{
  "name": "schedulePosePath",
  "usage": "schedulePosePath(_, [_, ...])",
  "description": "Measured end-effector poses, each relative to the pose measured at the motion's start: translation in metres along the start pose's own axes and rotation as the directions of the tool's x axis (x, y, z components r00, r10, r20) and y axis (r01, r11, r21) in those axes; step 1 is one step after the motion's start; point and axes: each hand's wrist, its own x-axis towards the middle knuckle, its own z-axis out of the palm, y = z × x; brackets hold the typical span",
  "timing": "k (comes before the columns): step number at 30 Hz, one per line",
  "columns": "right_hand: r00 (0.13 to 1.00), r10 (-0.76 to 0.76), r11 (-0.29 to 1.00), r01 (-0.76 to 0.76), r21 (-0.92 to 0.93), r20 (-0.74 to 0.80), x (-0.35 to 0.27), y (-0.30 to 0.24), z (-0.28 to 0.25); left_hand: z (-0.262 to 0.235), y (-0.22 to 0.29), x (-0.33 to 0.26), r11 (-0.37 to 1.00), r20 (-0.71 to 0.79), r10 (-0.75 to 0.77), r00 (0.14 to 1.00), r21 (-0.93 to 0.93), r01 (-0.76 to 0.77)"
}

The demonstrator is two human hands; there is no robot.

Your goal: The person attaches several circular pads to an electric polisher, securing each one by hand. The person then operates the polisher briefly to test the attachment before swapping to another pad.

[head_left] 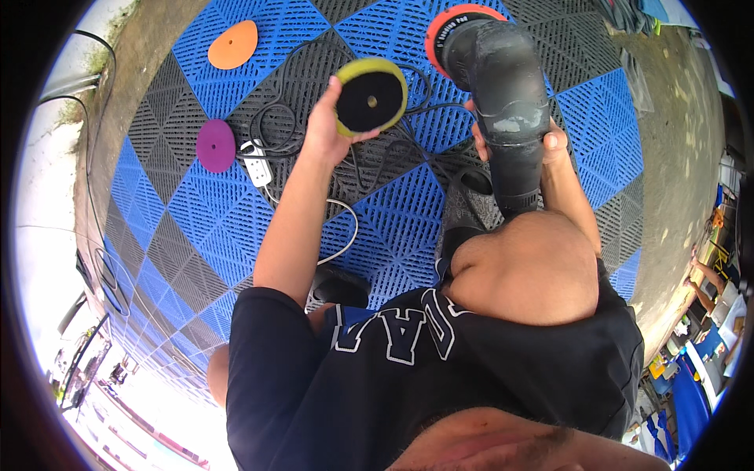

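My left hand (326,125) grips a round yellow polishing pad (400,93) by its left edge, with the black backing and its centre hole turned up. In my right hand (554,143) is a black power polisher (512,86), held around its body with the thumb on the right side. The tool's head points up and away, and a red-rimmed backing plate (430,47) shows at its left. Its lower end comes down by my bent knee. The pad and the polisher are apart from each other.
An orange pad (233,45) and a purple pad (216,146) lie on the blue and grey floor tiles (377,235). A white power strip (257,163) sits beside tangled black cables (275,118). My shoe (471,196) rests below the polisher.
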Motion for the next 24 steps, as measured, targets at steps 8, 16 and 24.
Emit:
schedulePosePath(8, [0.986,0.104,0.981,-0.079,-0.177,0.134,0.019,-0.001,0.014,0.044,0.038,0.009,0.966,0.175,0.131,0.976,-0.246,-0.085])
schedulePosePath(16, [0.96,0.118,0.955,-0.039,-0.294,0.256,0.03,0.008,0.0,0.081,0.049,-0.02,0.936,0.16,0.217,0.963,-0.313,-0.159])
schedulePosePath(24, [0.952,0.124,0.962,-0.046,-0.27,0.279,0.031,0.005,0.002,0.088,0.049,-0.022,0.93,0.161,0.238,0.958,-0.324,-0.177])
